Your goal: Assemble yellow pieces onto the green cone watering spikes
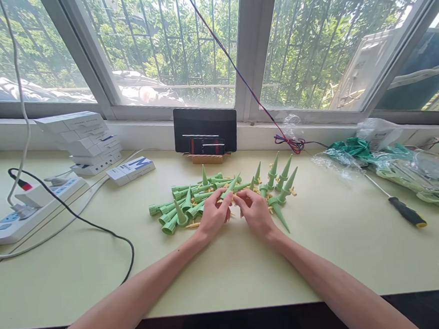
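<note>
My left hand (213,214) is closed around a green plastic plant watering spike (232,184), its pointed end slanting up and away. Fingertips of my right hand (256,213) pinch a small yellowish piece, mostly hidden, against the near end of that spike. Around my left hand lies a pile of loose green spikes (166,218), most on their sides and a few standing point up. Small yellow pieces (192,225) are scattered among them. Beyond my right hand stand several green spikes with yellow parts (287,184); one green spike (279,214) lies beside it.
A tablet (205,123) with a phone (218,145) in front stands at the back. White boxes (90,138) and a power strip (56,201) with cables occupy the left. On the right are a screwdriver (406,210) and plastic bags (411,168).
</note>
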The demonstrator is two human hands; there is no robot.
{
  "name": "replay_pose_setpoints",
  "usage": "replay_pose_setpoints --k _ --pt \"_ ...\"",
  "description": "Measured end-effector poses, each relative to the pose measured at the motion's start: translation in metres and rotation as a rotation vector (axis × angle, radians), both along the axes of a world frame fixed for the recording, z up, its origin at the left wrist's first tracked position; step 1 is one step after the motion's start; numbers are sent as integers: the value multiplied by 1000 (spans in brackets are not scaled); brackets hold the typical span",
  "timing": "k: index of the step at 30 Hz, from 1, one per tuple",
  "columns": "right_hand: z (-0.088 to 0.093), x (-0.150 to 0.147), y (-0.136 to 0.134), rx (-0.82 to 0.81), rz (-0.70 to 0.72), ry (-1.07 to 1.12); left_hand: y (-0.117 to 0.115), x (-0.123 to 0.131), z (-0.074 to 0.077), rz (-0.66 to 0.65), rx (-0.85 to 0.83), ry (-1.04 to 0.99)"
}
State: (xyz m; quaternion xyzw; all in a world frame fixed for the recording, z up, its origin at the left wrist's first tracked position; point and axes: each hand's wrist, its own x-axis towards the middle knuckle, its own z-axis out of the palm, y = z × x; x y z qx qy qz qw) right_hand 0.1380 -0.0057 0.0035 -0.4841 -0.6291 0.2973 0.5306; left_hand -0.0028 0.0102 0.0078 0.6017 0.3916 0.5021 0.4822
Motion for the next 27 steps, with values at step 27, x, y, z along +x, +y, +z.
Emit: replay_pose_setpoints --k 27 --pt "-6 2 1 64 -23 -156 0 -1 -7 -67 -28 18"
